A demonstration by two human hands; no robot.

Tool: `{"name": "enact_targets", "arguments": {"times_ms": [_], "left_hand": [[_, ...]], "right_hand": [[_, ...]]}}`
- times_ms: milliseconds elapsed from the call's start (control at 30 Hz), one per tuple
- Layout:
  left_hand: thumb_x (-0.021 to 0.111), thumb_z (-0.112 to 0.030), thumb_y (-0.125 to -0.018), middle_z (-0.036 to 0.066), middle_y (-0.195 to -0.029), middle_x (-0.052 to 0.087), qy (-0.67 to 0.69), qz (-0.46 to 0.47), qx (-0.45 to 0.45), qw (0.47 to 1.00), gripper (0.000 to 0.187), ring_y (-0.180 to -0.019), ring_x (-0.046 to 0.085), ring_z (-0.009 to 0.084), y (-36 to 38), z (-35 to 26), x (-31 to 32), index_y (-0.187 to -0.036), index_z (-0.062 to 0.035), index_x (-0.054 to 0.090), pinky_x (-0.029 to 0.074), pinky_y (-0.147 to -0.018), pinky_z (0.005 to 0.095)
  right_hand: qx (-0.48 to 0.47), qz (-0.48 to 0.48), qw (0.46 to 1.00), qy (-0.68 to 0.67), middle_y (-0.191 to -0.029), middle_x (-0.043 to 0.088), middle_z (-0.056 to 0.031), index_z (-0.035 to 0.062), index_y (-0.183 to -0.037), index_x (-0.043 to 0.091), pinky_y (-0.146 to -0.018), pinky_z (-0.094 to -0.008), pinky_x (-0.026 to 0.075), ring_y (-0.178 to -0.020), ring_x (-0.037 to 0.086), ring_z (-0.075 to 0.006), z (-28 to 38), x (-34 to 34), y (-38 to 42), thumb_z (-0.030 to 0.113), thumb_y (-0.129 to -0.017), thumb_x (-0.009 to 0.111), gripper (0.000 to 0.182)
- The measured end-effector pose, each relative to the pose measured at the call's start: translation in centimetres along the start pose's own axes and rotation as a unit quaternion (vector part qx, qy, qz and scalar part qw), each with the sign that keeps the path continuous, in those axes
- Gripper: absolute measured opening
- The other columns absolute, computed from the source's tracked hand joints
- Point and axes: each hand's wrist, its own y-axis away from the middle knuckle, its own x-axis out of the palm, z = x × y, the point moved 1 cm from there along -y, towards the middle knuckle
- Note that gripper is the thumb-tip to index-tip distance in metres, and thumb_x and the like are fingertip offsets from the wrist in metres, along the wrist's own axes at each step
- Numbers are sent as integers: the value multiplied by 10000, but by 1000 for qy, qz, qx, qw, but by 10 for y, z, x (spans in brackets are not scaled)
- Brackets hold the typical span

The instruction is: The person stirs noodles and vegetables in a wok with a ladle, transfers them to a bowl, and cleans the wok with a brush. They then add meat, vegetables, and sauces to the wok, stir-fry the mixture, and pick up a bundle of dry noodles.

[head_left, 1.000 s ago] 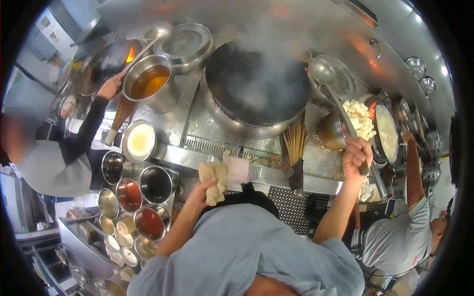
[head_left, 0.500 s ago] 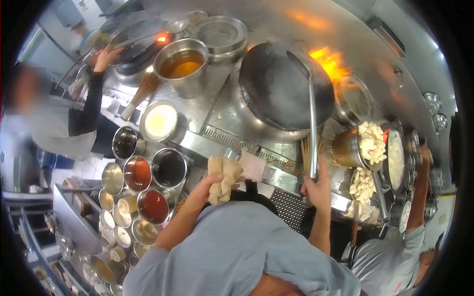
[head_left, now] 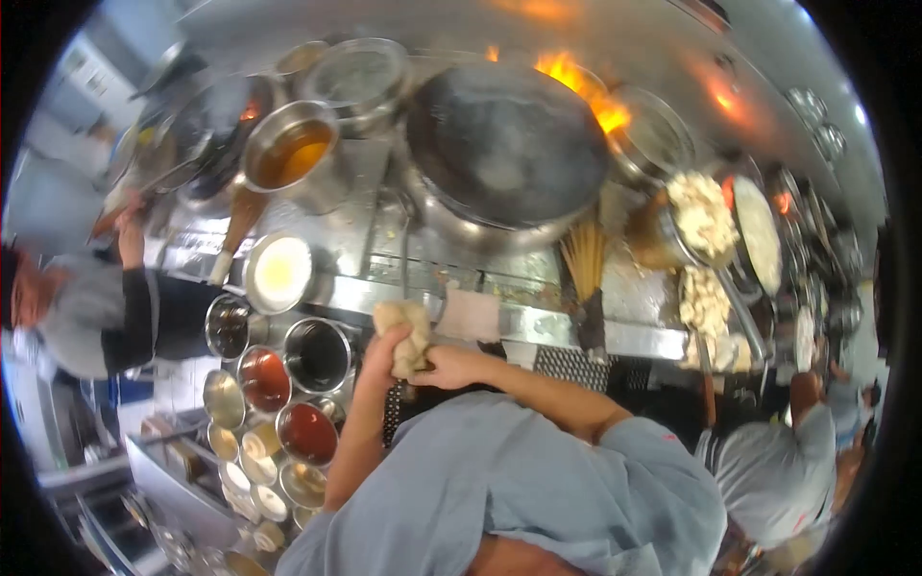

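Observation:
A folded beige cloth (head_left: 402, 326) is gripped in my left hand (head_left: 382, 353), in front of the stove edge. My right hand (head_left: 449, 367) is closed against the cloth's lower right side, its fingers partly hidden. Straight up from the cloth runs the thin metal shaft of a ladle (head_left: 405, 252), its head blurred over the steel stove top left of the wok. The lower handle is wrapped or covered by the cloth and my hands. A large dark wok (head_left: 504, 144) sits on the burner, steaming, with nothing clearly visible in it.
Flames (head_left: 586, 91) rise behind the wok. A pot of brown liquid (head_left: 290, 154) stands left. Several sauce containers (head_left: 309, 432) crowd the lower left. A bamboo brush (head_left: 583, 264) and a pot of pale pieces (head_left: 658, 230) are right. Co-workers stand on both sides.
The ladle has left the wok and swung left to the cloth. My right hand has crossed over to meet my left hand. The view has shifted, and the left co-worker's arm has lowered.

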Motion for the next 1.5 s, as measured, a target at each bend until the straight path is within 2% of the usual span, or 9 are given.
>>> {"name": "enact_targets", "arguments": {"times_ms": [67,133,267,400,533,733,833,933,1500], "left_hand": [[626,-155,-826,133,-990,644,-40,-11,13,999,408,-875,656,243,3,7,-6,-1182,25,541,548,-738,358],[626,-122,-804,130,-977,645,-156,-33,68,985,422,-820,659,236,-16,36,-32,-1186,31,532,548,-705,340],[652,-164,-770,171,-1097,592,-290,-58,78,952,483,-980,619,282,-16,43,-32,-1199,32,550,502,-849,362],[691,-235,-716,218,-1262,467,-397,-90,139,903,552,-1150,531,341,-26,34,-34,-1189,28,583,424,-989,388],[673,-223,-767,193,-1192,544,-360,-99,173,911,592,-1048,600,310,-8,12,-19,-1274,28,501,488,-917,382],[589,-145,-827,221,-1092,621,48,83,92,991,553,-947,651,308,12,-25,31,-1318,48,423,552,-836,407],[583,-137,-823,237,-1102,620,76,150,88,982,554,-966,648,331,13,-37,62,-1311,68,420,551,-848,417],[641,-186,-788,225,-1084,620,39,166,73,983,607,-938,645,312,14,-24,67,-1304,54,430,555,-874,449],[661,-467,-831,237,-1275,542,190,185,-4,964,811,-968,628,332,36,33,15,-1431,-31,333,564,-749,463]], "right_hand": [[34,-71,996,-40,-1035,645,-247,-40,-1083,618,-867,-442,492,-975,627,-394,-7,-29,40,292,-851,652,406],[55,-472,877,72,-1190,574,-265,26,-1237,554,-900,-465,466,-1097,561,-395,-99,-32,78,257,-852,631,456],[519,-363,763,127,-1214,509,-345,82,-1477,305,-939,-457,455,-1123,544,-407,-141,-54,167,267,-830,653,757],[308,-497,802,-123,-1275,516,-250,37,-1493,249,-973,-409,450,-1164,535,-358,-190,-42,189,130,-825,647,783],[-12,-574,598,-559,-1220,531,-157,120,-1469,270,-739,-536,571,-1038,593,-334,-155,-33,242,2,-767,637,800],[62,-518,851,-57,-1108,632,-148,51,-1442,397,-811,-277,527,-944,631,-176,-31,-211,260,16,-660,711,843],[110,-296,917,246,-1216,629,-186,110,-1365,514,-899,-349,497,-1049,632,-351,20,-297,184,141,-598,683,786],[255,-116,929,242,-1155,648,-180,168,-1404,483,-586,-429,562,-883,666,-316,26,-343,62,129,-614,673,813],[230,-309,868,312,-1138,663,-175,139,-1334,519,-882,-442,514,-1032,640,-363,-30,-341,7,185,-694,601,646]]}}
